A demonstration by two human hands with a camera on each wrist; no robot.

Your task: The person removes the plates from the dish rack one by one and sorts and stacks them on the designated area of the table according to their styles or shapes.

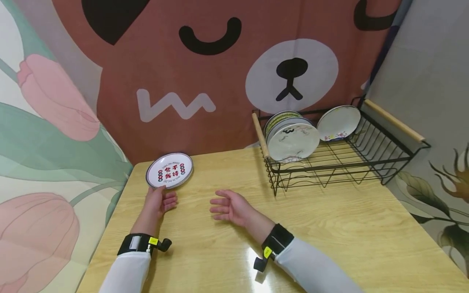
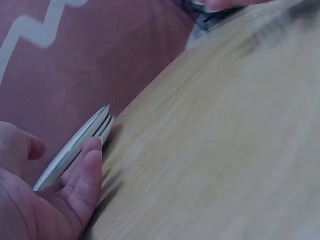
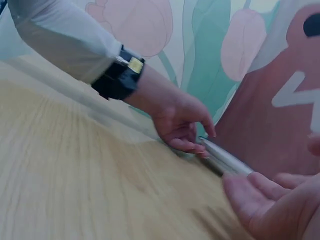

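A round white plate with a dark blue rim and red and black characters lies at the table's back left. In the left wrist view the plate appears edge-on, with what looks like a second rim beneath it. My left hand is at the plate's near edge, fingers loosely bent and thumb apart from them; whether it touches the rim I cannot tell. Over the middle of the table is my right hand, its fingers spread towards the left and nothing held.
A black wire dish rack with wooden handles stands at the back right. Several plates lean upright in its left part, and another floral plate leans farther right. A bear-print cloth hangs behind the wooden table.
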